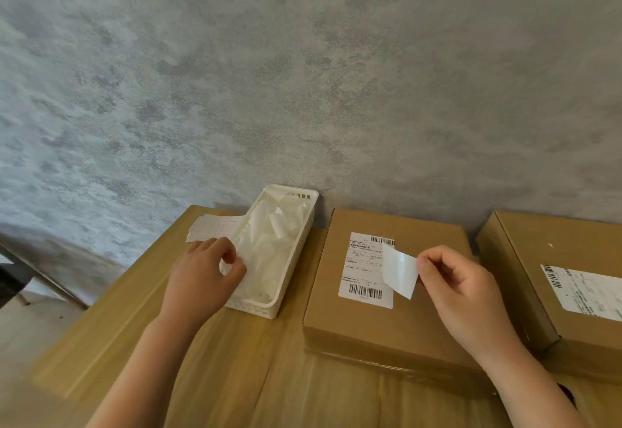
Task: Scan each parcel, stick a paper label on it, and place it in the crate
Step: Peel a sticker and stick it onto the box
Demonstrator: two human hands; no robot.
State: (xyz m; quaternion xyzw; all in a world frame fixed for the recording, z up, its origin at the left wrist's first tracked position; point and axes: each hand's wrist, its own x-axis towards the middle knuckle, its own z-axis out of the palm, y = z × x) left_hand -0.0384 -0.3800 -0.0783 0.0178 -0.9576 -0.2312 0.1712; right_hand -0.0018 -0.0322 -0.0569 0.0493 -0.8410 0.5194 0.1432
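Paper label (400, 271) is pinched by its edge between the thumb and fingers of the right hand (461, 289). It hangs just above a brown parcel (387, 320) that lies flat on the tabletop (235, 360). The parcel already has a printed sticker (361, 276) with barcodes on its top. The left hand (205, 272) is at the edge of a white basket (296, 242), and its fingers are curled round a thin white scrap (227, 264) there. The basket is full of white paper strips. Some printed sheets (212, 229) lie behind the left hand, beside the basket. A second parcel (552, 276) with its own sticker sits to the right, near the first one. A grey wall (303, 74) stands behind it all.
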